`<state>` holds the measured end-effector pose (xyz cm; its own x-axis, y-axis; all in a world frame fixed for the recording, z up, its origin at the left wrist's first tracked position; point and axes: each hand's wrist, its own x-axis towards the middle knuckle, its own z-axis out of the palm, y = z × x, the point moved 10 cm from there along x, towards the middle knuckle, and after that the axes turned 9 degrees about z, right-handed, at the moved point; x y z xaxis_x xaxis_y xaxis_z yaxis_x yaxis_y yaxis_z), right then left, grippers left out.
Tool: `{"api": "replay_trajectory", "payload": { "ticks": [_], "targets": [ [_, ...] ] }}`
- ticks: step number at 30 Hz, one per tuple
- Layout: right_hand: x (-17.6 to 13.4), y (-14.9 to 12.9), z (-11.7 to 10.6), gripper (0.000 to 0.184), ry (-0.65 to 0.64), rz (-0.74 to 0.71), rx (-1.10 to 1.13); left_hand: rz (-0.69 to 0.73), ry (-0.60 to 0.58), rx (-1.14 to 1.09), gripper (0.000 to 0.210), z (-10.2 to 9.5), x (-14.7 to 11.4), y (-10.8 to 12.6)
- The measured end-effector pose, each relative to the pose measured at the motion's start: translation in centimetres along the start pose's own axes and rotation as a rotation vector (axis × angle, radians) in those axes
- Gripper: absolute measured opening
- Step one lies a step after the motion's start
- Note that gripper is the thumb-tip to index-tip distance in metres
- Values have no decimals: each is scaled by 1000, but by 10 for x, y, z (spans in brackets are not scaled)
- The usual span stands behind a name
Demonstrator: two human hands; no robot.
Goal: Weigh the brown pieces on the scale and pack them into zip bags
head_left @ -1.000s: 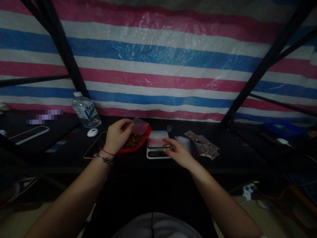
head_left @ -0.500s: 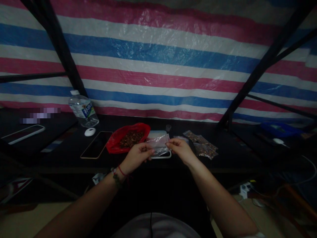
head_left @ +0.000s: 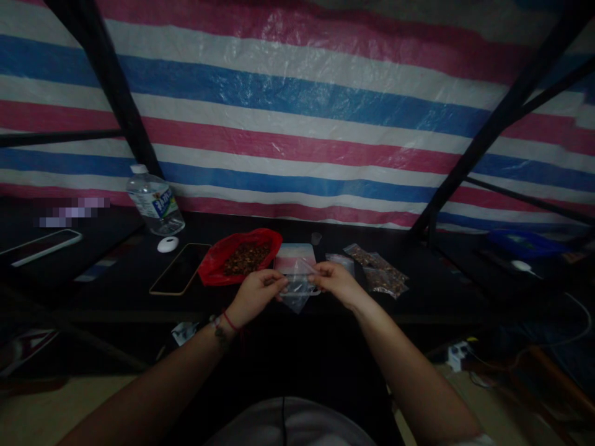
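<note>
A small clear plastic bag [head_left: 297,296] hangs between my two hands, with nothing visible inside it. My left hand [head_left: 263,289] pinches its left edge, while the fingers of my right hand [head_left: 335,280] are closed on its right side. Just behind the bag lies a flat, pale device like a small scale [head_left: 296,253], partly covered by the bag and hands. To the left, a red plastic bag [head_left: 214,260] stands open around a heap of small brown bits [head_left: 246,257]. Beside my right hand are more clear bags [head_left: 344,261] and several filled bags [head_left: 385,280].
A dark phone [head_left: 180,271], a white rounded case [head_left: 168,244] and a plastic bottle [head_left: 157,204] stand left on the black table. A tiny clear cup [head_left: 317,238] sits behind the scale. Black metal posts [head_left: 458,167] slant up at both sides before a striped sheet [head_left: 297,124].
The clear bag has tilted down toward me, its lower corner now hanging past the table's front edge. More of the pale scale shows behind it. Both hands keep their hold.
</note>
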<state>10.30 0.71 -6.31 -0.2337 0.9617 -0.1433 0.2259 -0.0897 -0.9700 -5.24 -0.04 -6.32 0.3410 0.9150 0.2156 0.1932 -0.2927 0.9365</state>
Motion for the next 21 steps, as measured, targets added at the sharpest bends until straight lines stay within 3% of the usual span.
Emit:
{"api": "replay_trajectory", "payload": {
  "ticks": [3, 6, 11, 16, 21],
  "targets": [
    [5, 7, -25, 29, 117, 6, 54, 11, -1, 23, 26, -1, -1, 3],
    [7, 15, -80, 33, 348, -40, 88, 39, -4, 41, 25, -3, 1, 4],
    [9, 40, -154, 43, 627, -50, -279, 31, -58, 47, 25, 1, 2, -7],
    [13, 64, -179, 46, 749, 121, -805, 41, -91, 71, 24, 7, 1, -9],
    [1, 66, -204, 39, 838, 206, -1050, 49, -90, 81, 25, 7, 1, -8]
  ]
}}
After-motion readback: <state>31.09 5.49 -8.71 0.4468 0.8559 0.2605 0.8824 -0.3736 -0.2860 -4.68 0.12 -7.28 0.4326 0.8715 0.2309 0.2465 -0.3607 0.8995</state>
